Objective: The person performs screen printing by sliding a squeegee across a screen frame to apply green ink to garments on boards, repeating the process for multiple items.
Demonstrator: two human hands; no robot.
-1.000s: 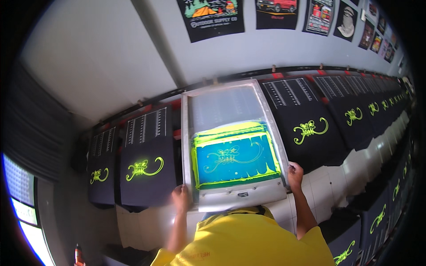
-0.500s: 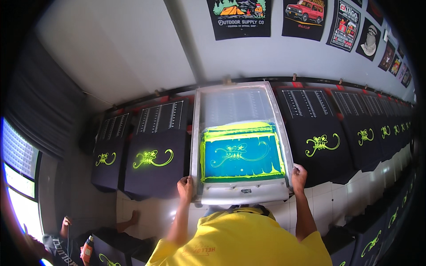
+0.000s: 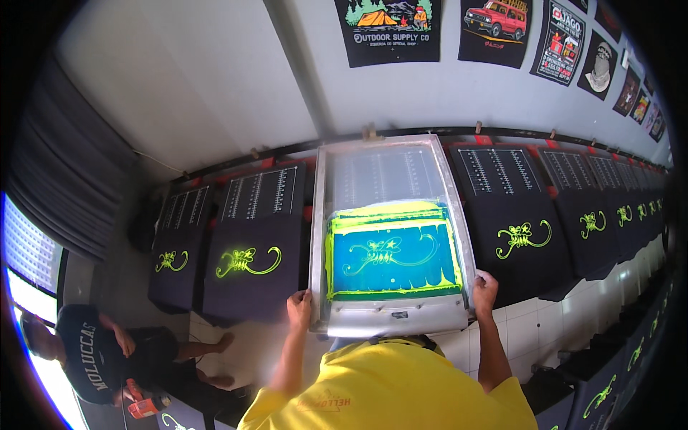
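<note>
A screen printing frame [image 3: 448, 192] with a pale metal border lies over a platen in front of me. Its mesh has a blue stencil area [image 3: 373, 278] showing a curling line design, edged with wet neon yellow ink [image 3: 387, 213]. Across the near end runs a wide pale grey strip [image 3: 430, 315] with a small dark patch. My left hand [image 3: 299, 309] is closed on the frame's near left corner, thumb on top. On the opposite side, my right hand [image 3: 485, 292] grips the right edge near its corner. The platen under the frame is mostly hidden.
Black shirts with neon yellow prints lie on platens at left [image 3: 247, 251] and right [image 3: 519, 236]. A dark rail [image 3: 287, 145] runs along the wall behind. At lower left another person [image 3: 93, 351] holds an orange-red heat gun [image 3: 147, 406]. More printed shirts [image 3: 600, 394] line the lower right.
The other person at lower left has come further into view, and their heat gun now points another way. My hands keep the same hold on the frame, with only a slight shift of the view.
</note>
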